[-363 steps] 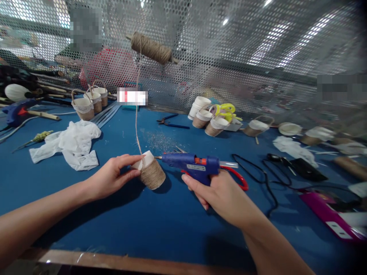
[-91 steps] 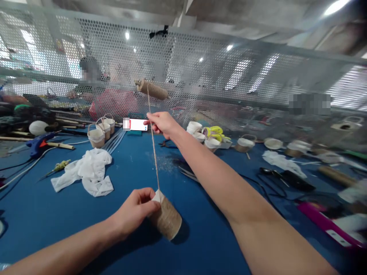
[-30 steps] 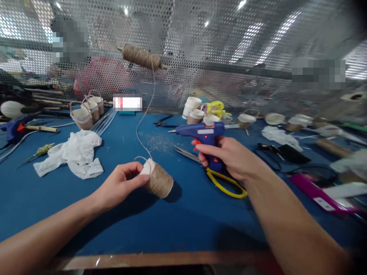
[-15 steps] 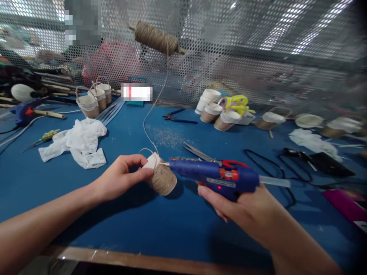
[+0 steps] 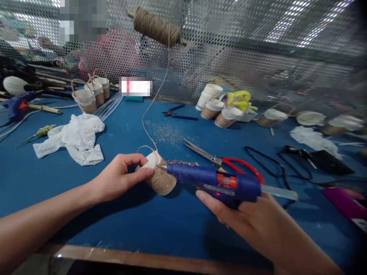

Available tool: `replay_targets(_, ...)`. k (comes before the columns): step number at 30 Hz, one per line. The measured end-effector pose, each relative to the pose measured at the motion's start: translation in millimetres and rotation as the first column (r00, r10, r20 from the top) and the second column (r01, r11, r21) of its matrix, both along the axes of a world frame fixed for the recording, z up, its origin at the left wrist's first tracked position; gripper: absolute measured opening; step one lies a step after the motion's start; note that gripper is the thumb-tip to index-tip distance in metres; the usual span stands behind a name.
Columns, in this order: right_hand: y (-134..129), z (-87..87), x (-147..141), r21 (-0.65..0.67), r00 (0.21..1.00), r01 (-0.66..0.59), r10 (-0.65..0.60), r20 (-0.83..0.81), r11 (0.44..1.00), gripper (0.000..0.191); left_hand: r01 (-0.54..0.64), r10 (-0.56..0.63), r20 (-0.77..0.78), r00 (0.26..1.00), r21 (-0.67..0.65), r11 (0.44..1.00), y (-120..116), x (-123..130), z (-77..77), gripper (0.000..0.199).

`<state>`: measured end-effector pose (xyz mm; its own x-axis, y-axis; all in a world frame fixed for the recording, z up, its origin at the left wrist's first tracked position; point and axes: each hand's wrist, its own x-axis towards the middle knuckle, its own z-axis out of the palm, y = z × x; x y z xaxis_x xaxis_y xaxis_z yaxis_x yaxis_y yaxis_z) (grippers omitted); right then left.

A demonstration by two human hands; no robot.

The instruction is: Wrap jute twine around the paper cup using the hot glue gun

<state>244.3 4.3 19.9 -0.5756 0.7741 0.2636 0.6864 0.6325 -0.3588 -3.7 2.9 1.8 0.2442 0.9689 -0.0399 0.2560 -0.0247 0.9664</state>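
My left hand (image 5: pixel 122 175) pinches the white rim of a small cup (image 5: pixel 162 179) wrapped in brown twine, which lies tilted on its side. From the cup a strand of twine (image 5: pixel 147 131) runs up to a spool (image 5: pixel 156 26) hung at the mesh. A blue hot glue gun (image 5: pixel 206 177) is gripped in my right hand (image 5: pixel 243 214), its metal tip at the edge between the white part and the twine. A clear glue stick pokes out of the gun's back. Behind the gun lie red-handled scissors (image 5: pixel 212 156).
On the blue table (image 5: pixel 129 229) are pliers (image 5: pixel 180 114), white cloth (image 5: pixel 77 137), twine-wrapped cups (image 5: pixel 226 116) at the back, another glue gun (image 5: pixel 21 107) at left, and black cords (image 5: pixel 263 164) with a pouch (image 5: pixel 329 160) at right.
The glue gun has dropped slightly, its tip shifting a little left and down along the cup. More of the scissors now shows behind it. The view has tilted slightly downward.
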Motion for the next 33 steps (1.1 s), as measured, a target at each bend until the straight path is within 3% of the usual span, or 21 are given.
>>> replay_targets(7,0,4.6,-3,0.039,0.999,-0.027,0.028,-0.039,0.999,0.042,0.000,0.000,-0.004,1.000,0.016,1.000,0,1,-0.6,0.021)
replay_targets(16,-3,11.1,-9,-0.043,0.996,-0.021,0.017,-0.092,0.999,0.016,0.012,-0.010,-0.055,0.998,0.047,0.999,0,0,-2.1,0.023)
replay_targets(19,-3,11.6,-8,-0.069,0.997,-0.028,0.023,-0.075,0.997,0.025,-0.001,0.003,-0.038,0.999,0.058,0.998,0,0,-0.9,0.021)
replay_targets(24,1,7.5,-3,0.012,0.999,-0.013,0.014,-0.053,1.000,0.043,0.015,-0.013,-0.035,0.999,0.065,0.998,0,1,1.1,0.019)
replay_targets(33,-4,10.7,-8,-0.073,0.999,-0.015,0.011,-0.052,0.997,0.033,0.010,-0.007,-0.048,0.999,0.066,0.998,1,0,-0.3,0.019)
